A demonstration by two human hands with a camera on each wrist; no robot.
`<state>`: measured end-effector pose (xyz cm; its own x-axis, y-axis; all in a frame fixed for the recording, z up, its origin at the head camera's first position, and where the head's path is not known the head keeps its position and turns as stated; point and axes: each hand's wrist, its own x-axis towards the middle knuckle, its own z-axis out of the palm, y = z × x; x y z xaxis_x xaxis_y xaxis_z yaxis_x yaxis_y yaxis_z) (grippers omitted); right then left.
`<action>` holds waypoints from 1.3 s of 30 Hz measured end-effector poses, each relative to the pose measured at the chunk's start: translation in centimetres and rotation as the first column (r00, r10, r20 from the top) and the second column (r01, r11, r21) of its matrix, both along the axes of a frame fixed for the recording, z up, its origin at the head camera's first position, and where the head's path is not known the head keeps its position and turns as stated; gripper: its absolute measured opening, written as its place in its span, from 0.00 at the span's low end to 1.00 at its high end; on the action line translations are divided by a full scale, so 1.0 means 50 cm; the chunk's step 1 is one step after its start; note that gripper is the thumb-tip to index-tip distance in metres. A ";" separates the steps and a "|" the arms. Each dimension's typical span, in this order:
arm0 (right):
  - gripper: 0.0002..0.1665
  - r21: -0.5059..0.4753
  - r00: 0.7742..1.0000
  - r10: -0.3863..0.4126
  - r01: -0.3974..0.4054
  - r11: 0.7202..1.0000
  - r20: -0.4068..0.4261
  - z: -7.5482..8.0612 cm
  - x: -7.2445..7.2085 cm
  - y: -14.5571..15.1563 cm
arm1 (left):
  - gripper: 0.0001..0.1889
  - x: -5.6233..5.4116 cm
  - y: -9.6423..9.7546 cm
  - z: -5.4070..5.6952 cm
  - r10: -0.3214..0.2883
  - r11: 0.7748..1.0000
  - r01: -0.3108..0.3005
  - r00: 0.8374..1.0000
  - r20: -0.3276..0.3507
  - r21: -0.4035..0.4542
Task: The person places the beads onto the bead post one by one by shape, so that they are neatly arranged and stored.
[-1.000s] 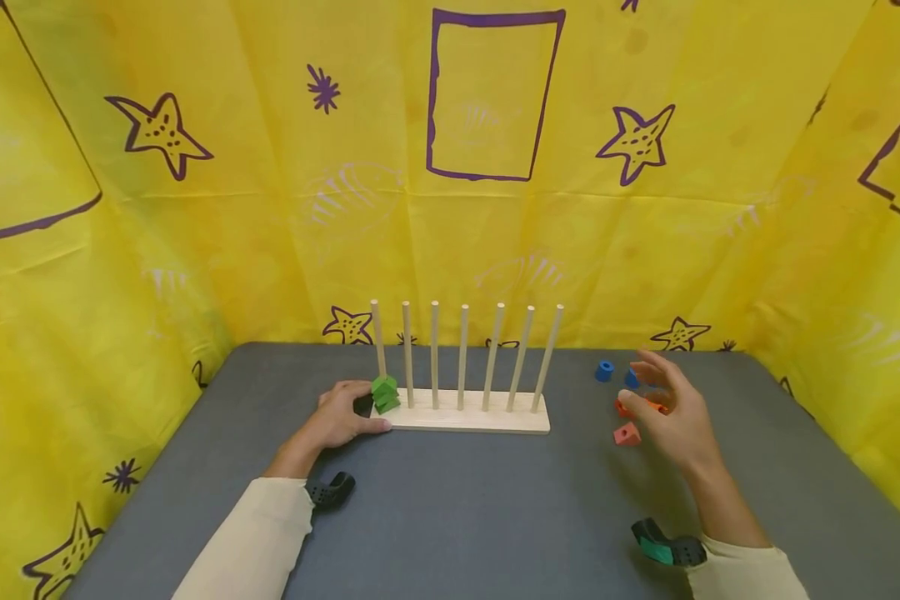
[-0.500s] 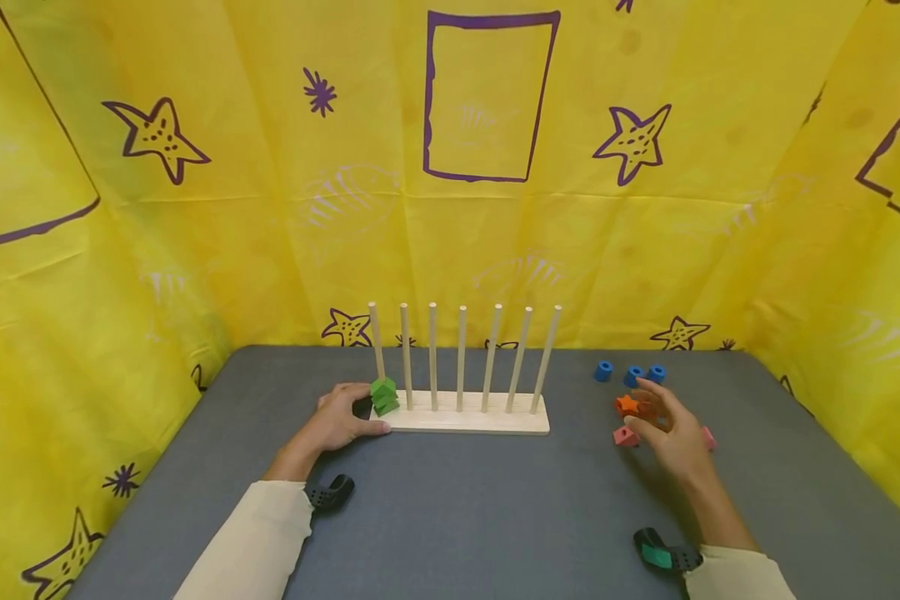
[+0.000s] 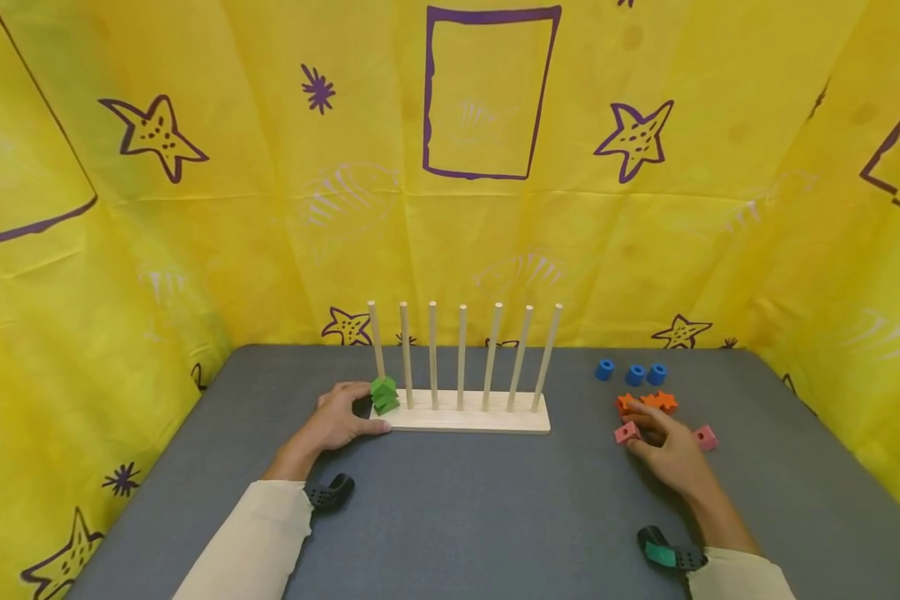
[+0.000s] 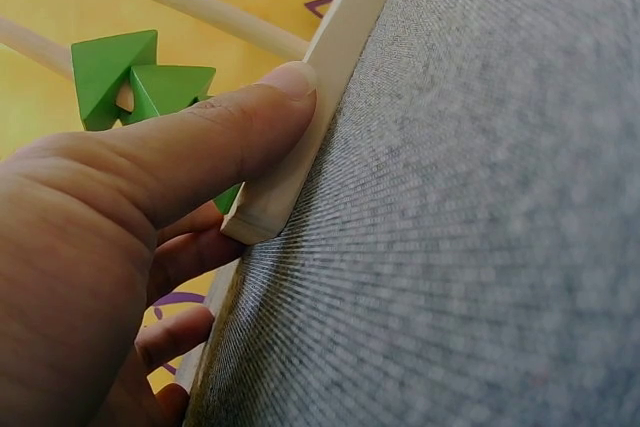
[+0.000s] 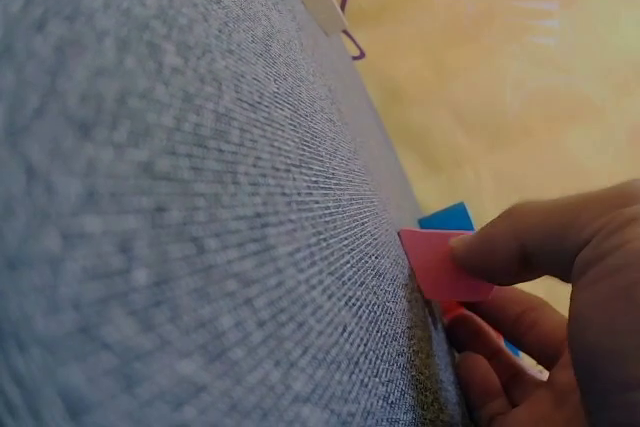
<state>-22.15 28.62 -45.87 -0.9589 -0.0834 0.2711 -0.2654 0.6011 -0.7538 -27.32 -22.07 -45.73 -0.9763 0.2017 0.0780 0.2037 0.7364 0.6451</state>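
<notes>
A wooden peg stand (image 3: 468, 421) carries a row of upright pegs. Green triangular blocks (image 3: 384, 396) are stacked on its leftmost peg. My left hand (image 3: 341, 417) grips the stand's left end, thumb along the front edge (image 4: 325, 117) and fingers behind. To the right of the stand, my right hand (image 3: 675, 450) pinches a pink block (image 3: 626, 432) with a hole in it; the thumb lies on its near face in the right wrist view, and the fingers behind are partly hidden. A second pink block (image 3: 707, 437) lies on the table just right of that hand.
Behind the right hand lie orange star-shaped pieces (image 3: 666, 402), partly covered by the fingers. Farther back stand three blue cylinders (image 3: 636, 375). The grey table (image 3: 480, 517) ends at a yellow patterned cloth (image 3: 480, 225) at the back and sides.
My right hand has come down and toward me from above the orange and blue pieces, and its thumb and fingers have closed on the pink block. My left hand has stayed on the stand.
</notes>
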 end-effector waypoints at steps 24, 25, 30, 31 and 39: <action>0.29 -0.579 0.996 -0.089 0.079 0.811 0.012 0.012 0.008 -0.019 | 0.41 0.002 0.000 0.004 0.014 1.000 -0.014 1.000 0.016 0.000; 0.28 -0.587 0.996 -0.092 0.082 0.806 0.013 0.014 0.010 -0.021 | 0.41 0.002 0.000 0.004 0.015 1.000 -0.015 1.000 0.017 0.001; 0.21 -0.642 0.995 -0.094 0.096 0.761 0.037 0.026 0.012 -0.027 | 0.41 0.003 0.000 0.003 0.011 1.000 -0.011 1.000 0.013 -0.004; 0.20 -0.647 0.995 -0.096 0.096 0.757 0.036 0.029 0.012 -0.029 | 0.41 0.004 0.000 0.003 0.011 1.000 -0.011 1.000 0.013 -0.005; 0.18 -0.670 0.998 -0.057 0.043 0.741 0.000 0.054 0.011 -0.037 | 0.41 0.001 0.000 0.002 0.014 1.000 -0.014 1.000 0.010 -0.009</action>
